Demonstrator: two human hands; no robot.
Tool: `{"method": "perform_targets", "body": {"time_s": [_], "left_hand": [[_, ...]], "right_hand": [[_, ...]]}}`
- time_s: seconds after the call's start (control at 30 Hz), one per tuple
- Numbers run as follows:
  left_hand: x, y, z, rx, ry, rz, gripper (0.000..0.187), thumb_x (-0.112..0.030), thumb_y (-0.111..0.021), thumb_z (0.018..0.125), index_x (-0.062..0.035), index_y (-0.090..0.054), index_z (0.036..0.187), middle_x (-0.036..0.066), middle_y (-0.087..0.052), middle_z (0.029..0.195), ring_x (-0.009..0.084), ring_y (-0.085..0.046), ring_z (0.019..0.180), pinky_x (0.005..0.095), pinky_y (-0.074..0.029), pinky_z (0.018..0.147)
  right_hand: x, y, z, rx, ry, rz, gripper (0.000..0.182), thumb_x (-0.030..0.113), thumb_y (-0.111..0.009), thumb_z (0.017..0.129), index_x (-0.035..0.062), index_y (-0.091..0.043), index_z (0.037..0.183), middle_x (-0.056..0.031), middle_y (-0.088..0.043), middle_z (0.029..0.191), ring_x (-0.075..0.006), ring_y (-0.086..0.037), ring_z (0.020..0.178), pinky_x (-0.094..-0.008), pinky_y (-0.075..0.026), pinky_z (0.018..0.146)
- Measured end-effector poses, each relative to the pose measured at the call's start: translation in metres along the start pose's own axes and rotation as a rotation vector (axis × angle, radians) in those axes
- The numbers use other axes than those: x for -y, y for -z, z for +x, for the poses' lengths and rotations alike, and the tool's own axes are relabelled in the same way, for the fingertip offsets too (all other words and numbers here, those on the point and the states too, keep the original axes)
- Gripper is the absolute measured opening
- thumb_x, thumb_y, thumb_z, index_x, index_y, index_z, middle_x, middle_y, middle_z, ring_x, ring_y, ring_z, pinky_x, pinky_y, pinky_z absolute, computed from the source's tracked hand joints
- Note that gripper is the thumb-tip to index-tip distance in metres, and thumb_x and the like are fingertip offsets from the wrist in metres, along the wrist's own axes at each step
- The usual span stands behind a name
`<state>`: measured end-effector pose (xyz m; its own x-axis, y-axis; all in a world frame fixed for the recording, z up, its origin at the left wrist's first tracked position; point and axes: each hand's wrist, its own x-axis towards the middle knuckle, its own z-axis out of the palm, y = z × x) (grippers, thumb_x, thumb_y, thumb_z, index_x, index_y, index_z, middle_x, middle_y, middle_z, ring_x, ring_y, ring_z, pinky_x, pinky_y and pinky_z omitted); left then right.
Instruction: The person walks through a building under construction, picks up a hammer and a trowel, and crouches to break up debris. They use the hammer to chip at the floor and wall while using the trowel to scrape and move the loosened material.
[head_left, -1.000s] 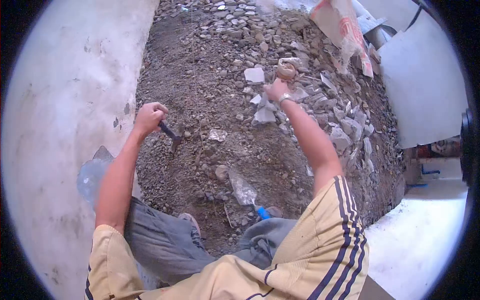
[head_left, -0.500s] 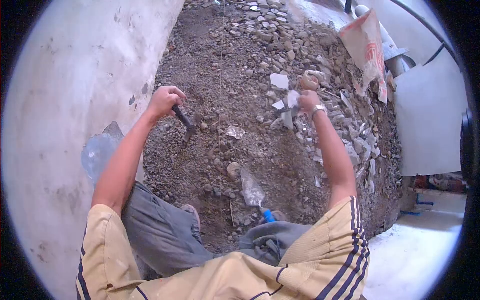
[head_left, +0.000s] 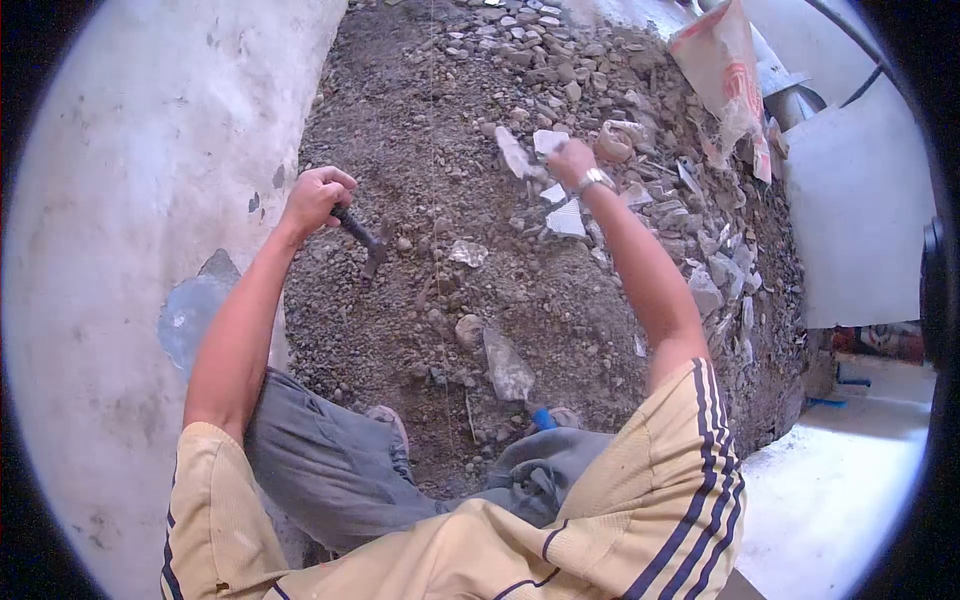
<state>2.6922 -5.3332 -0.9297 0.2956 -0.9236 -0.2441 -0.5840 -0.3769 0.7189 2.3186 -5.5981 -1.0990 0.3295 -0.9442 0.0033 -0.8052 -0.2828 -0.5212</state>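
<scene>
Looks like a building or renovation site to me: rough gravel floor point(head_left: 380, 120) down the middle, stained, chipped wall point(head_left: 130, 180) at left, broken shards point(head_left: 725, 270) heaped right of centre, torn sack point(head_left: 722, 75) upper right.

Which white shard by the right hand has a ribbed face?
The lowest shard, below the right hand: fine parallel lines cross it; the pale piece at the fingertips looks plain.

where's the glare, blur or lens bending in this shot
Head view: black curved borders and bowed edges suggest a wide lens; smooth white surface at lower right glares, nearly washed out; right hand looks slightly soft; grey-brown gravel shows few hard shadows.
</scene>
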Motion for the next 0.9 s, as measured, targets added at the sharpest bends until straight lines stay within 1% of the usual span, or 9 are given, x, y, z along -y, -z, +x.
{"method": "perform_targets", "body": {"time_s": [0.13, 0.23, 0.37, 0.43, 0.53, 0.73, 0.83, 0.87, 0.9], "left_hand": [[-0.013, -0.002, -0.009, 0.002, 0.062, -0.022, 0.027, -0.014, -0.06, 0.075, -0.0008, -0.073, 0.094, 0.009, -0.07, 0.072, 0.0155, -0.064, 0.061, 0.0297, -0.051, 0.057], [0.013, -0.005, 0.008, -0.015, -0.163, 0.019, 0.027, -0.013, -0.059, 0.075, -0.0005, -0.072, 0.094, 0.008, -0.069, 0.071, 0.0161, -0.064, 0.063, 0.0304, -0.052, 0.058], [-0.017, -0.004, -0.005, 0.014, -0.005, 0.031, 0.026, -0.015, -0.06, 0.076, -0.0001, -0.073, 0.093, 0.009, -0.07, 0.075, 0.0167, -0.065, 0.067, 0.0315, -0.052, 0.061], [0.008, -0.006, 0.008, -0.023, -0.158, 0.087, 0.026, -0.017, -0.061, 0.075, -0.0009, -0.073, 0.091, 0.01, -0.071, 0.076, 0.017, -0.065, 0.067, 0.0317, -0.052, 0.063], [-0.001, -0.004, 0.002, -0.043, -0.142, 0.136, 0.026, -0.019, -0.062, 0.074, -0.002, -0.073, 0.09, 0.01, -0.071, 0.077, 0.0174, -0.065, 0.069, 0.0317, -0.052, 0.064], [0.009, -0.012, 0.015, -0.061, -0.153, 0.081, 0.026, -0.019, -0.063, 0.072, -0.0018, -0.073, 0.088, 0.01, -0.071, 0.077, 0.0174, -0.065, 0.069, 0.0321, -0.052, 0.064], [0.002, -0.017, 0.009, -0.038, -0.109, 0.035, 0.025, -0.019, -0.063, 0.073, -0.0015, -0.073, 0.088, 0.009, -0.07, 0.076, 0.0171, -0.065, 0.067, 0.032, -0.052, 0.063], [0.001, -0.013, 0.008, -0.03, -0.084, 0.006, 0.025, -0.018, -0.063, 0.073, -0.0013, -0.073, 0.089, 0.009, -0.07, 0.076, 0.017, -0.065, 0.067, 0.032, -0.052, 0.062], [0.001, -0.008, 0.008, -0.02, -0.082, 0.028, 0.026, -0.018, -0.063, 0.073, -0.0011, -0.073, 0.09, 0.009, -0.07, 0.075, 0.0169, -0.065, 0.066, 0.0318, -0.052, 0.061]], "right_hand": [[-0.032, -0.01, -0.064, 0.383, 0.324, -0.266, 0.06, 0.044, -0.08, 0.07, 0.0085, -0.064, 0.116, -0.0247, -0.066, 0.105, -0.0357, -0.064, 0.101, -0.0441, -0.05, 0.09], [-0.001, 0.009, -0.123, 0.252, 0.27, -0.409, 0.053, 0.038, -0.078, 0.071, 0.0063, -0.062, 0.111, -0.0264, -0.066, 0.103, -0.0391, -0.064, 0.1, -0.0469, -0.05, 0.088], [-0.022, 0.017, -0.116, 0.263, 0.122, -0.344, 0.043, 0.032, -0.071, 0.075, 0.0039, -0.062, 0.105, -0.0249, -0.067, 0.097, -0.0407, -0.065, 0.094, -0.0494, -0.052, 0.084], [-0.056, 0.003, -0.072, 0.282, 0.186, -0.334, 0.036, 0.027, -0.063, 0.077, 0.0001, -0.063, 0.1, -0.0235, -0.068, 0.09, -0.0396, -0.067, 0.089, -0.0501, -0.053, 0.081], [-0.047, 0.026, -0.047, 0.025, 0.038, 0.016, 0.035, 0.025, -0.065, 0.078, -0.0029, -0.065, 0.099, -0.0178, -0.069, 0.086, -0.0321, -0.07, 0.089, -0.0457, -0.055, 0.078], [0.082, 0.068, -0.046, 0.271, -0.242, 1.237, 0.032, 0.025, -0.066, 0.082, -0.0036, -0.064, 0.094, -0.0085, -0.068, 0.084, -0.0189, -0.069, 0.074, -0.0329, -0.057, 0.064], [0.05, 0.02, -0.006, 0.368, -0.222, 0.702, 0.03, 0.027, -0.065, 0.083, -0.0015, -0.064, 0.09, -0.0117, -0.067, 0.084, -0.022, -0.067, 0.07, -0.0348, -0.058, 0.058], [0.036, 0.002, -0.01, 0.247, -0.033, 0.249, 0.029, 0.03, -0.065, 0.084, 0.0007, -0.063, 0.083, -0.0105, -0.064, 0.078, -0.0229, -0.065, 0.067, -0.037, -0.057, 0.055], [0.021, -0.015, -0.033, 0.418, 0.257, -0.1, 0.024, 0.026, -0.065, 0.081, 0.0023, -0.063, 0.08, -0.0109, -0.065, 0.078, -0.0244, -0.066, 0.066, -0.0376, -0.056, 0.055]]}}
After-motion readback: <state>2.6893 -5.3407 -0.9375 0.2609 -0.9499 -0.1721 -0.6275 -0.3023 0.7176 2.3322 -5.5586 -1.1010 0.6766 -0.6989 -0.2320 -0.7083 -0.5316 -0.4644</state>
